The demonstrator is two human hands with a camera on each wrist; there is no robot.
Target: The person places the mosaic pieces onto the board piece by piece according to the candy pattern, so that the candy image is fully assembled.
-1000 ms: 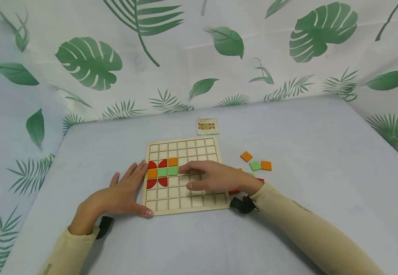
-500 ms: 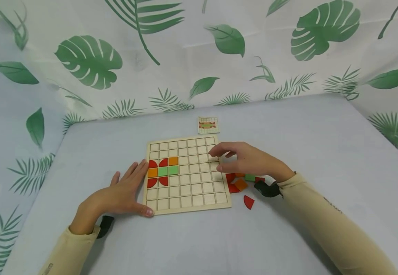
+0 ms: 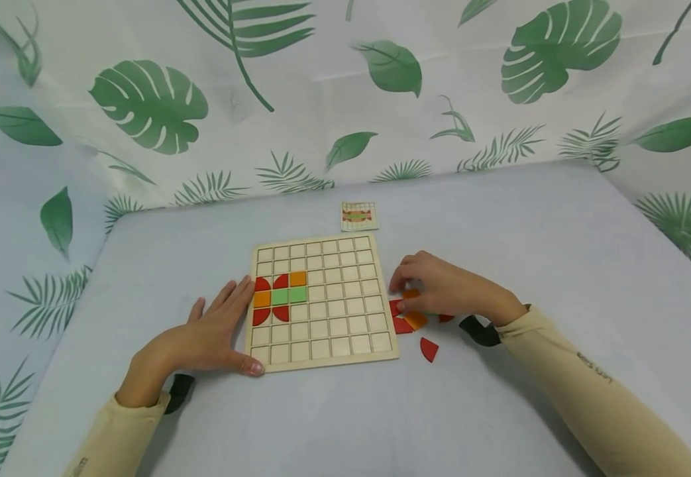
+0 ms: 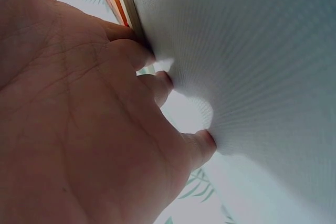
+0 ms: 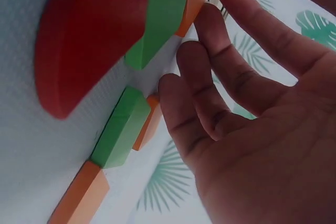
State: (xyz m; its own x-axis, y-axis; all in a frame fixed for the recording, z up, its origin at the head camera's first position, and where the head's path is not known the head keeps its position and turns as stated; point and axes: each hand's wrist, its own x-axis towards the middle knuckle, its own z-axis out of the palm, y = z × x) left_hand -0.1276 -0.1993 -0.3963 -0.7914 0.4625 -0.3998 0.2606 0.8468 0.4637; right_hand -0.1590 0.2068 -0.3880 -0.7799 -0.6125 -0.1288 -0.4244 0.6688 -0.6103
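A wooden grid board (image 3: 336, 328) lies on the table. Toward its left side sit red quarter-circle tiles (image 3: 263, 317), orange square tiles (image 3: 298, 278) and green square tiles (image 3: 298, 294). My left hand (image 3: 202, 341) rests along the board's left edge, fingers spread and thumb at the near corner. Just off the right edge, my right hand (image 3: 443, 288) hovers over a pile of loose tiles, partly hiding it. In the right wrist view its bent fingers (image 5: 194, 66) are close to an orange tile (image 5: 195, 3), beside a green tile (image 5: 165, 14) and a red tile (image 5: 94, 35).
Behind the board lies a small pattern card (image 3: 359, 216) printed with a red, orange and green design. One red quarter-circle tile (image 3: 429, 350) lies apart, nearer me. Another green tile (image 5: 121, 129) and orange tile (image 5: 79, 192) appear in the right wrist view.
My right hand has moved from over the board's middle rightward, then down to the loose tiles beside it. The left hand stays at the board's edge. Tiles on the board look unchanged.
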